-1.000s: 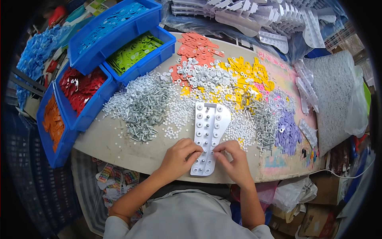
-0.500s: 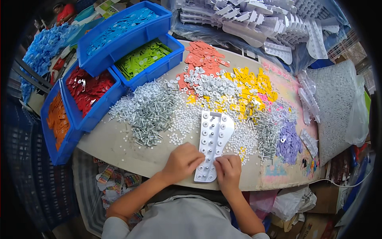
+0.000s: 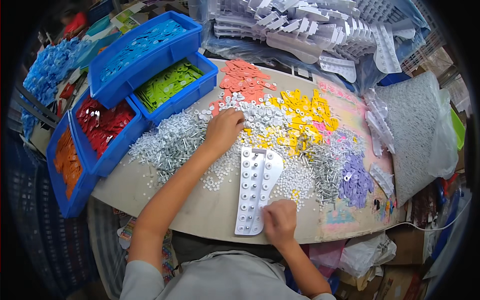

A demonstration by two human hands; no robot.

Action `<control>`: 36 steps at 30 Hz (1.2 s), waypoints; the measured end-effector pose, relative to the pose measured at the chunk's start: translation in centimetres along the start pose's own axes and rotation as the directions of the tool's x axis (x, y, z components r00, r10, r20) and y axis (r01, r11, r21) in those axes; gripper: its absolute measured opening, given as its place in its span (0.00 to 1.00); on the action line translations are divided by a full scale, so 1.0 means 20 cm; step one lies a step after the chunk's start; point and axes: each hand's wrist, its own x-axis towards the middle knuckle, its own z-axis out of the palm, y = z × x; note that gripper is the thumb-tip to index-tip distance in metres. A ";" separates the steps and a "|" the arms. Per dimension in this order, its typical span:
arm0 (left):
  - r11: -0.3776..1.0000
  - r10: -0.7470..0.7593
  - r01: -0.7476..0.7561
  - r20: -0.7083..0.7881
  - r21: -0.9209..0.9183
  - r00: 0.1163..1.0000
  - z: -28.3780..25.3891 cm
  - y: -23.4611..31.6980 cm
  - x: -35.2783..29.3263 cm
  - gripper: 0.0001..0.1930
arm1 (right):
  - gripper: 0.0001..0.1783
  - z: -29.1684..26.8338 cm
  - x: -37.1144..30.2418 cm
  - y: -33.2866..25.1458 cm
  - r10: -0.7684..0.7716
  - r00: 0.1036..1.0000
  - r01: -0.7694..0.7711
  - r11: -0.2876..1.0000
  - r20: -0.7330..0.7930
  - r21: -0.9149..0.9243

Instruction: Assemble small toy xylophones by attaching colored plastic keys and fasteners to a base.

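My left hand [image 3: 225, 131] reaches over a heap of white ring-shaped caps [image 3: 262, 114], its fingers bent and drawn together at the near left of the heap. What is between the fingertips is hidden. A white plastic board [image 3: 271, 172] lies lengthwise before me, with round white rings along both sides and metal pins standing in its middle groove. Beside the board's near right edge, my right hand [image 3: 281, 222] is closed, thumb against curled fingers; anything inside cannot be made out. Left of the board are a pile of metal rivets [image 3: 185, 137] and scattered small white discs [image 3: 220, 175].
Blue bins [image 3: 150, 117] at the left hold blue, green, red and orange flat pieces. Coral [image 3: 242, 77], yellow [image 3: 320, 112] and purple pieces [image 3: 356, 182] lie in piles, with more rivets [image 3: 327, 172] at right. White boards [image 3: 295, 45] are stacked behind; a full bag [image 3: 410, 120] stands right.
My left hand has left the board and moved forward to the white caps. My right hand has shifted slightly off the board's right edge and curled more. The view has shifted a little.
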 end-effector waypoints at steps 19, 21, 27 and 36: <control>0.903 -0.100 0.148 0.137 -0.404 0.986 -0.38 0.30 -0.58 0.06 | 0.06 0.20 0.90 0.72 0.299 0.948 -0.268 0.935 0.108 -0.231; 0.880 -0.121 0.191 0.184 -0.435 0.975 -0.40 0.34 -0.67 0.06 | 0.04 0.18 0.88 0.71 0.162 0.987 -0.156 0.967 0.014 -0.202; 0.866 0.074 0.067 0.260 -0.496 0.963 -0.36 0.40 -0.84 0.04 | 0.02 0.02 0.65 0.51 0.154 0.985 -0.166 0.965 -0.071 -0.205; 0.833 -0.102 0.280 0.366 -0.477 0.925 -0.30 0.47 -0.98 0.04 | 0.03 -0.13 0.28 0.24 0.447 0.884 -0.468 0.849 0.140 0.246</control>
